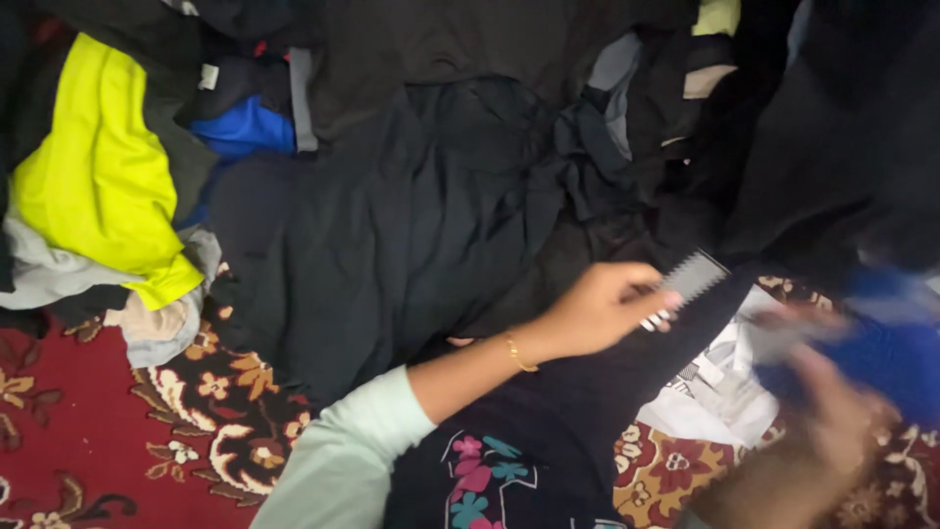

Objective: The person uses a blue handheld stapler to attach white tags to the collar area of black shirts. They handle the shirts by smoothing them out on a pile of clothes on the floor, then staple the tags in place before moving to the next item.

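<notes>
1. My left hand (597, 312) is reaching across the clothes pile, fingers pinching a small grey ribbed piece (688, 281); what that piece is, I cannot tell.
2. My right hand (822, 392) is smeared with motion blur at the lower right. It seems to be closing on a blue cloth (896, 353), but the grip is too blurred to make out.
3. A black garment (411, 225) is lying spread in the middle, its edges merging into other dark clothes.
4. A yellow garment (93, 167) is sitting at the left, partly tucked under dark fabric.
5. A white printed cloth (720, 387) is peeking out beneath my hands, mostly covered.
6. The red patterned rug (108, 441) is showing only at the lower corners.
</notes>
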